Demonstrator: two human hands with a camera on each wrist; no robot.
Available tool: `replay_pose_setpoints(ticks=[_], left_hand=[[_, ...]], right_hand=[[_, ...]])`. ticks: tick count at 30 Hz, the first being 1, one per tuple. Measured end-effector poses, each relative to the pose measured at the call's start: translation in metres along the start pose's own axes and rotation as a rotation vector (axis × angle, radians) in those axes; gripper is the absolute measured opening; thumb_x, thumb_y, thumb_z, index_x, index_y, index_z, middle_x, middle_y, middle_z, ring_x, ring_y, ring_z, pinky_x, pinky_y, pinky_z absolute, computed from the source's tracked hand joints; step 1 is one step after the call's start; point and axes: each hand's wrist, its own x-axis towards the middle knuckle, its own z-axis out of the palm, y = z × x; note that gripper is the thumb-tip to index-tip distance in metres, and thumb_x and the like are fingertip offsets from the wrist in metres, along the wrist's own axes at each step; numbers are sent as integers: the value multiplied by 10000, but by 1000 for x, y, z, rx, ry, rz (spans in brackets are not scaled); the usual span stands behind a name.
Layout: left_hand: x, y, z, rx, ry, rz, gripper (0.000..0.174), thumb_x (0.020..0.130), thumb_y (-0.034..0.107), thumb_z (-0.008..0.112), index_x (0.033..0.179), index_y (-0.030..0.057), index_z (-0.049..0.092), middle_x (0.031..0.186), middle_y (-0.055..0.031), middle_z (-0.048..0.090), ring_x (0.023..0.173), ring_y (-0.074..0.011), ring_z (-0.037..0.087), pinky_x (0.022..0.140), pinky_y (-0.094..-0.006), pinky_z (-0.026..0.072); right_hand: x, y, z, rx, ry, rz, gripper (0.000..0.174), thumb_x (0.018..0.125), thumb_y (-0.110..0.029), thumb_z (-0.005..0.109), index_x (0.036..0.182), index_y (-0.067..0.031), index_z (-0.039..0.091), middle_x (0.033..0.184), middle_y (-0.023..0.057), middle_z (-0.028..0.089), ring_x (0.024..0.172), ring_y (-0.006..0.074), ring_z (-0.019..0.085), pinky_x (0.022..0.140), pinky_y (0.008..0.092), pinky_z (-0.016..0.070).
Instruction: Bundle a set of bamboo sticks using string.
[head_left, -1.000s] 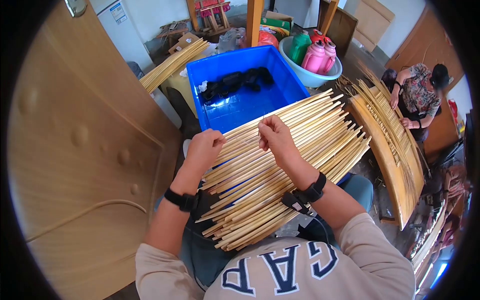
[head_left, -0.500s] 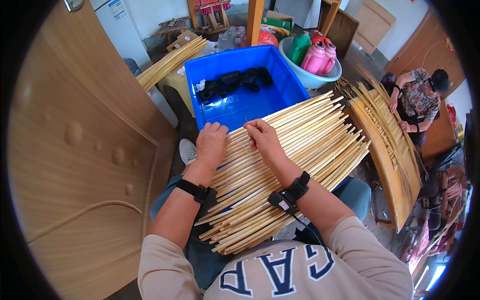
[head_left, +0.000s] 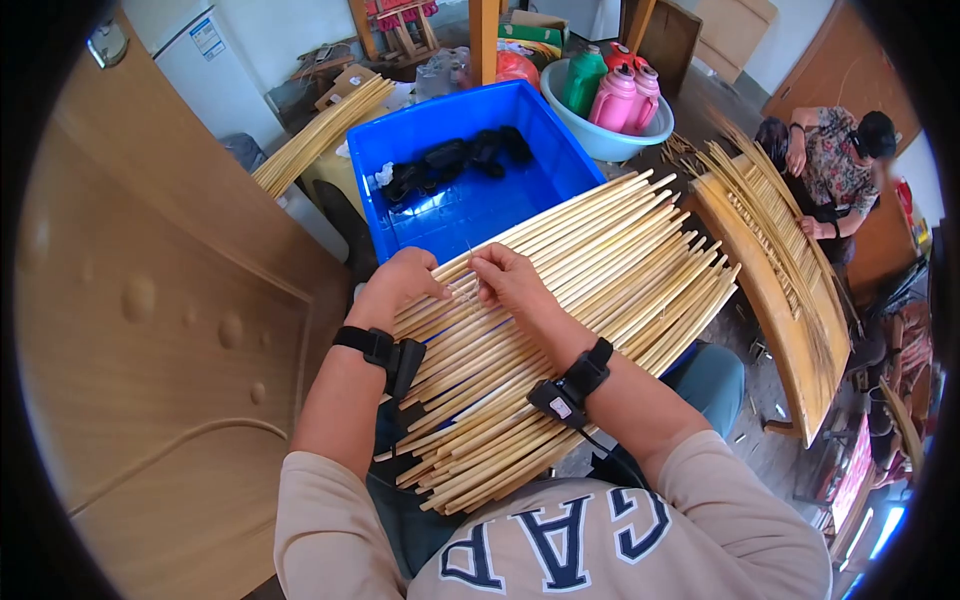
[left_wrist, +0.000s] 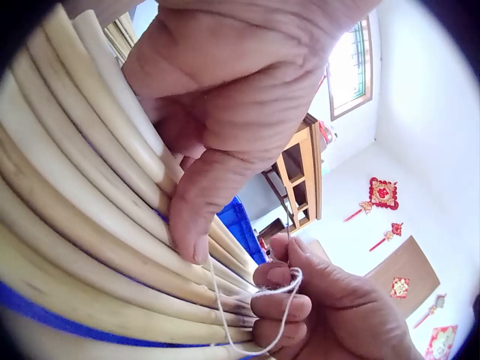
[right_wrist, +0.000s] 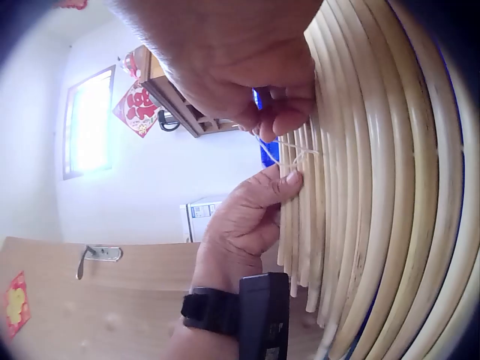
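A mat of pale, slender reed-like sticks (head_left: 560, 290) lies side by side in front of me, joined by white thread. At its far left part, my left hand (head_left: 400, 282) grips the edge sticks, thumb on top and fingers over the far side. Close beside it, my right hand (head_left: 510, 283) pinches a thin needle (left_wrist: 288, 223) between thumb and forefinger, its point upward. White thread (left_wrist: 223, 300) hangs in a loose loop from the right fingers to the sticks near the left thumb. The right wrist view shows the thread (right_wrist: 270, 156) between both hands.
Beyond the mat stands a blue tub (head_left: 440, 225) with black items inside. Thermos flasks stand in a pale basin (head_left: 608, 145) behind it. A wooden door (head_left: 170, 330) is close on the left. On the right, another person (head_left: 835, 170) works at a curved board (head_left: 800, 370) with sticks.
My right hand has moved left, close to my left hand. The left hand first shifted toward the mat's far edge, and its thumb now lies out over the sticks.
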Motion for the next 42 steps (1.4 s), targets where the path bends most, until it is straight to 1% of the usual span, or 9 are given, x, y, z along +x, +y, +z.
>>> replay_pose_setpoints(ticks=[4,8,10,12,13,15,19,24,42], left_hand=[[5,-10,-4,-76,-35,22,325,624,189,753,861,-7,650,775,-115,643,722,-196,589,670,-315,447],[7,-13,-8,-162,-73,-13,275,623,117,733,860,0,655,783,-76,647,733,-165,592,667,-295,445],[8,-17,-7,-164,-81,-8,265,628,83,723,869,-3,652,792,-66,650,735,-159,595,667,-285,446],[11,-22,-5,-391,-98,16,278,634,6,695,903,-15,633,805,-63,647,730,-149,593,672,-262,455],[13,-24,-3,-390,-101,17,278,634,6,695,903,-15,633,805,-63,647,730,-149,593,672,-262,455],[13,-24,-2,-560,-108,-28,295,636,-51,665,924,-20,610,809,-68,641,724,-147,598,677,-246,466],[13,-26,-2,-587,-102,-24,294,637,-65,657,921,-14,603,808,-72,640,723,-146,602,678,-251,477],[10,-23,-3,-776,-150,-53,292,640,-68,666,920,-14,603,808,-78,645,700,-150,612,670,-257,492],[6,-21,-4,-812,-157,-59,277,634,-55,661,904,-15,610,785,-81,650,671,-153,610,663,-251,487]], right_hand=[[-12,-13,4,-62,-4,101,140,916,-208,514,906,-72,544,607,-8,527,461,54,495,418,190,406],[-15,-4,5,-285,-79,56,137,910,-195,515,918,-62,547,572,21,555,456,84,521,414,216,421],[-20,-1,8,-289,-94,34,116,912,-152,503,907,-47,552,591,11,556,458,66,507,418,201,404],[-24,-3,11,-381,-114,25,118,899,-124,501,883,-24,562,580,20,555,458,69,509,424,206,410],[-24,-2,11,-375,-127,31,117,885,-109,507,861,-9,563,571,29,554,457,74,511,423,211,412],[-26,-6,11,-393,-130,27,115,880,-107,509,860,-8,565,567,31,552,455,78,513,422,214,415],[-25,-3,11,-442,-138,25,117,862,-101,506,852,-5,572,559,37,551,452,89,520,420,223,423],[-27,-10,11,-464,-138,27,127,852,-98,501,865,-2,584,561,39,556,456,93,528,427,226,433],[-27,-9,10,-473,-157,31,137,852,-105,501,877,-2,588,567,38,560,460,93,531,432,228,434]])
